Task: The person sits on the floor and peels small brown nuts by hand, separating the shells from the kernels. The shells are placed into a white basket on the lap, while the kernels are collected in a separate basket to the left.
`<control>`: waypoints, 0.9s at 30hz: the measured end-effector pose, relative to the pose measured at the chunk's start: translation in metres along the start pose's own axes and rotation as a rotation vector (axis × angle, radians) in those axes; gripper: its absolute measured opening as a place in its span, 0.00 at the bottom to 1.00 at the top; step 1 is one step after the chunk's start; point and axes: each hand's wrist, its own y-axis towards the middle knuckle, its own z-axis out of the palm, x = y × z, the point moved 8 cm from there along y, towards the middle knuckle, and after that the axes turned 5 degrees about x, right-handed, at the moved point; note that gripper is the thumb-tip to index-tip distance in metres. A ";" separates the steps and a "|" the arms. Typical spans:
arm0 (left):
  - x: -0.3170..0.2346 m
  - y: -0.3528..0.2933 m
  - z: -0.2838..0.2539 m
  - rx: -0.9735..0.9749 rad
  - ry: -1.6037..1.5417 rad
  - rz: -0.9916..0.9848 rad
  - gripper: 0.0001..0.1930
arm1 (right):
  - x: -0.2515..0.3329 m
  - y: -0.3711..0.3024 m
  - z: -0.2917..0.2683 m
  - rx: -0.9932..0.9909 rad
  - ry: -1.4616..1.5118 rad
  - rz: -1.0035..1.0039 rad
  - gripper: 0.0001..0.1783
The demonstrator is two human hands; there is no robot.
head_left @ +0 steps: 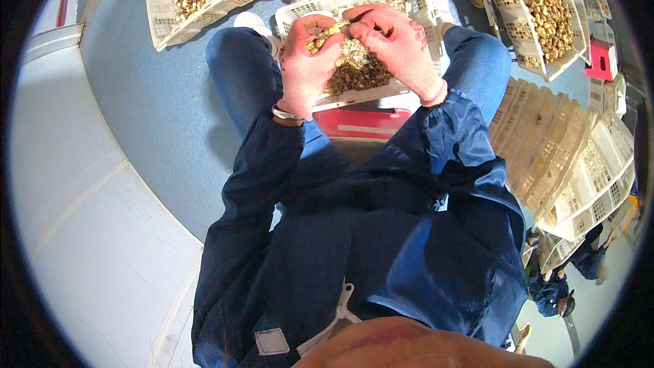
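My left hand (306,68), in a pink knit glove, is closed round several small yellow-brown pieces (316,43) that look like mushrooms. Close beside it, my right hand (400,48), gloved the same way, has its thumb and fingers pinched together; whatever lies between them is too small to make out. Both hands are above a white perforated plastic crate (428,10) between my knees. Inside it, pale flat bits and dark brown pieces (361,80) form a heap, partly hidden by my hands.
White crates of brown-and-cream pieces stand at far left (155,24) and far right (575,44). A red plastic object (361,123) sits below my crate. Stacked empty crates (545,143) lean at right, near a red stool (601,60). People are at lower right.
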 end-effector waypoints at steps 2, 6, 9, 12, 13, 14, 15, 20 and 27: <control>-0.005 0.000 -0.001 -0.001 0.090 0.087 0.14 | -0.010 0.001 -0.007 -0.039 -0.010 0.053 0.10; -0.007 0.000 -0.002 0.023 0.124 0.119 0.15 | -0.002 0.000 -0.005 0.006 0.012 0.021 0.10; -0.005 0.000 0.000 0.022 0.112 0.116 0.15 | -0.007 0.000 -0.004 0.015 0.007 0.049 0.10; -0.006 -0.002 -0.001 0.022 0.156 0.124 0.15 | -0.016 0.000 -0.014 -0.023 0.044 0.140 0.10; -0.007 -0.002 0.001 0.027 0.166 0.145 0.15 | -0.011 0.000 -0.012 -0.006 0.029 0.105 0.10; -0.008 -0.002 0.001 0.030 0.177 0.167 0.15 | -0.005 0.000 -0.008 0.012 0.013 0.070 0.10; -0.008 -0.001 0.002 0.036 0.179 0.199 0.15 | -0.001 0.000 -0.004 0.029 0.002 0.035 0.10; 0.001 0.000 0.003 0.092 0.058 0.007 0.14 | -0.035 0.000 -0.019 -0.025 0.105 0.313 0.10; 0.016 0.000 0.009 0.120 -0.554 -0.338 0.11 | -0.022 0.004 -0.016 -0.037 0.070 0.177 0.12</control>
